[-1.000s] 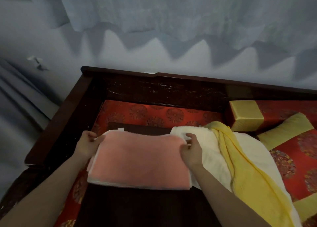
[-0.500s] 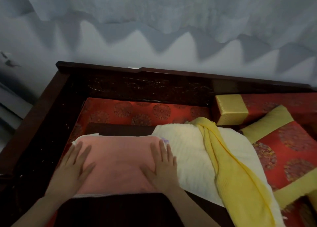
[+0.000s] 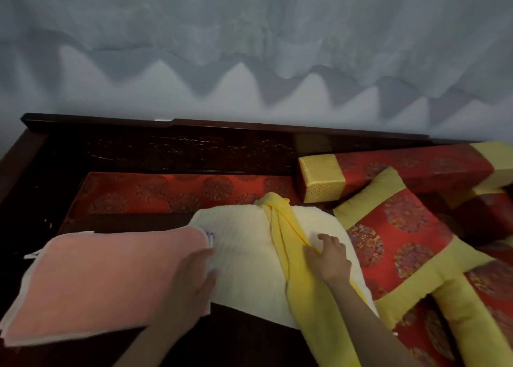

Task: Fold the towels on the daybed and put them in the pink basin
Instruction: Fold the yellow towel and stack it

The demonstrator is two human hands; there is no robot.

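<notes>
Daybed [image 3: 177, 155]: right hand [image 3: 330, 258] reaches flat onto yellow towel [image 3: 294, 255].

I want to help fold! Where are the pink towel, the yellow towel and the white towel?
pink towel [image 3: 105, 280], head view, middle of its top.
yellow towel [image 3: 297, 272], head view, bunched middle.
white towel [image 3: 244, 255], head view, bare left part.

3 towels [image 3: 105, 278], 2 hands [image 3: 331, 258], approx 4 cushions [image 3: 399, 241]

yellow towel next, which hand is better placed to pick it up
Probably the right hand: its fingertips already lie on the yellow towel. The left hand rests at the pink towel's edge, off the yellow one.
</notes>
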